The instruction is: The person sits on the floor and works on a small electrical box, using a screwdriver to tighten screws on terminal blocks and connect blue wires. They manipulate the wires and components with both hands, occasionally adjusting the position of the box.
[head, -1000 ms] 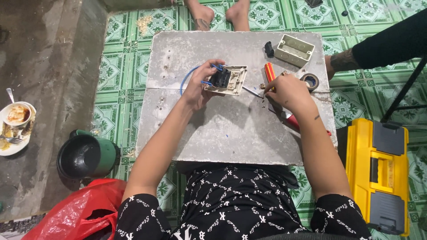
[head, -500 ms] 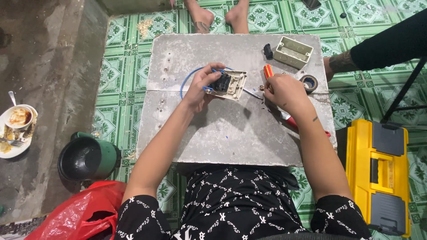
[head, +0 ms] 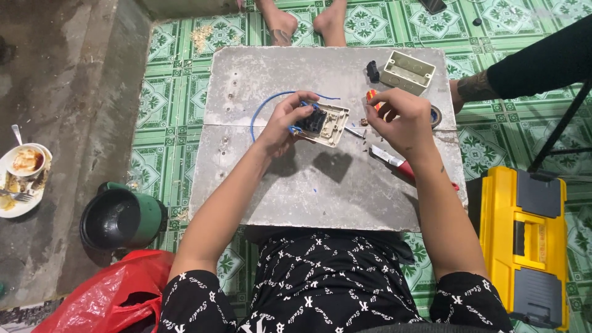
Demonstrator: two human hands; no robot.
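My left hand (head: 285, 121) holds a cream switch plate (head: 328, 123) back side up, lifted a little above the grey board (head: 308, 185). A blue wire (head: 262, 110) loops from it. My right hand (head: 401, 120) is closed around an orange-handled screwdriver (head: 372, 96), whose metal tip (head: 354, 132) points at the plate's right edge. A red-handled knife (head: 394, 161) lies under my right wrist.
A cream wall box (head: 406, 71) and a small black part (head: 372, 70) lie at the board's far right. Another person's bare feet (head: 302, 21) are at the far edge and a black-sleeved arm (head: 530, 68) at right. A yellow toolbox (head: 524, 246), green pot (head: 120, 216), red bag (head: 105, 296) and a food plate (head: 21, 179) stand around.
My left hand has turned and lifted the switch plate slightly. My right hand has kept the screwdriver and shifted a little toward the plate.
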